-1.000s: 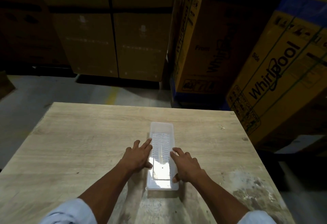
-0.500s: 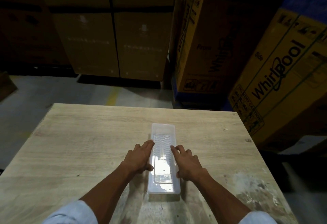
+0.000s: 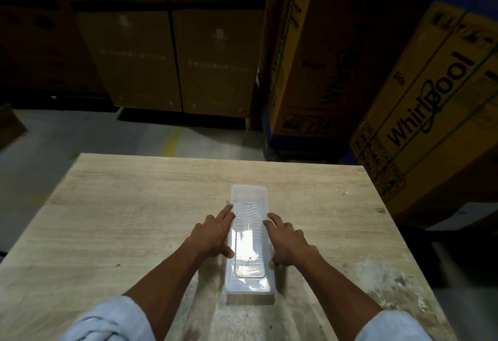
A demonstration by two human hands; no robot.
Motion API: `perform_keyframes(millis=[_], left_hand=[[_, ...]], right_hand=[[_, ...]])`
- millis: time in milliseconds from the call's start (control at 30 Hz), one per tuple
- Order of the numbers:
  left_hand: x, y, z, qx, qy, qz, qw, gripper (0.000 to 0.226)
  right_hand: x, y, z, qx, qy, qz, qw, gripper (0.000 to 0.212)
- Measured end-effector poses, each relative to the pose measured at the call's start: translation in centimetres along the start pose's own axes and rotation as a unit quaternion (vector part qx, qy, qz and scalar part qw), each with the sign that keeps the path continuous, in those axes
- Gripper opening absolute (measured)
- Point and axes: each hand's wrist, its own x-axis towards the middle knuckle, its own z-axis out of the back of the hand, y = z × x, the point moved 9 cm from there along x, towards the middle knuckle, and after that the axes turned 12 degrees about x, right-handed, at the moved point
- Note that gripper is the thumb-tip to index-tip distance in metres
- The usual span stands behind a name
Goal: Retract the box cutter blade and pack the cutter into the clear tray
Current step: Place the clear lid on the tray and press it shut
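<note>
Head view, near to far. Two rolled-up pale blue sleeves, the left sleeve [image 3: 107, 322] and the right sleeve [image 3: 393, 327], frame the bottom edge, with bare forearms reaching forward over a light wood-grain table [image 3: 121, 219] whose near right area carries whitish scuffed patches. A long, narrow clear tray [image 3: 249, 288] lies lengthwise at the middle of the table, its far end pointing away from the person; glare whitens its near half, and a wavy ribbed pattern shows toward its far half. The left hand [image 3: 213, 233] rests flat against the tray's left long side, fingers extended forward along the rim and thumb touching the wall; its grip is released, closed on nothing. The right hand [image 3: 289, 241] lies likewise against the right long side, fingers extended and thumb at the wall, its grip also released. The tray thus sits between the two open hands. Whether the box cutter lies inside the tray cannot be told through the glare. Beyond the table's far edge lies a grey concrete floor [image 3: 80, 136] with a faint yellow line. Plain brown cartons [image 3: 172, 58] stand behind at centre, and yellow-and-blue cartons [image 3: 420, 114] printed "Whirlpool" lean at the right.
</note>
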Motion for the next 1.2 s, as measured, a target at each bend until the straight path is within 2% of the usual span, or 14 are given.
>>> perform_keyframes(millis=[133, 267, 367, 500, 633, 833, 1033, 1200], left_hand=[[0.2, -0.1, 0.4, 0.001, 0.005, -0.003, 1.0, 0.115], [0.4, -0.4, 0.8, -0.01, 0.004, -0.008, 1.0, 0.119], [0.6, -0.2, 0.8, -0.019, 0.001, -0.005, 1.0, 0.124], [0.6, 0.1, 0.7, -0.028, -0.006, 0.002, 1.0, 0.133], [0.9, 0.2, 0.6, -0.021, -0.006, -0.002, 1.0, 0.131], [1.4, 0.3, 0.5, -0.023, 0.0, 0.0, 1.0, 0.131], [2.3, 0.5, 0.2, -0.031, 0.002, 0.005, 0.999, 0.14], [2.8, 0.6, 0.1, -0.036, 0.005, 0.004, 0.999, 0.144]], right_hand=[[0.6, -0.3, -0.3, -0.007, 0.019, 0.0, 1.0, 0.113], [1.0, -0.5, 0.3, 0.05, -0.009, 0.001, 0.999, 0.086], [1.2, -0.3, 0.7, 0.058, -0.031, 0.007, 0.998, 0.078], [1.6, -0.2, 1.2, 0.057, -0.049, 0.004, 0.997, 0.087], [2.0, 0.0, 1.7, 0.026, -0.04, 0.0, 0.999, 0.102], [2.8, -0.3, 1.6, 0.029, -0.026, -0.005, 0.999, 0.104], [3.4, -0.3, 1.7, 0.037, -0.007, -0.007, 0.999, 0.108], [4.3, -0.5, 1.8, 0.034, 0.003, -0.01, 0.999, 0.118]])
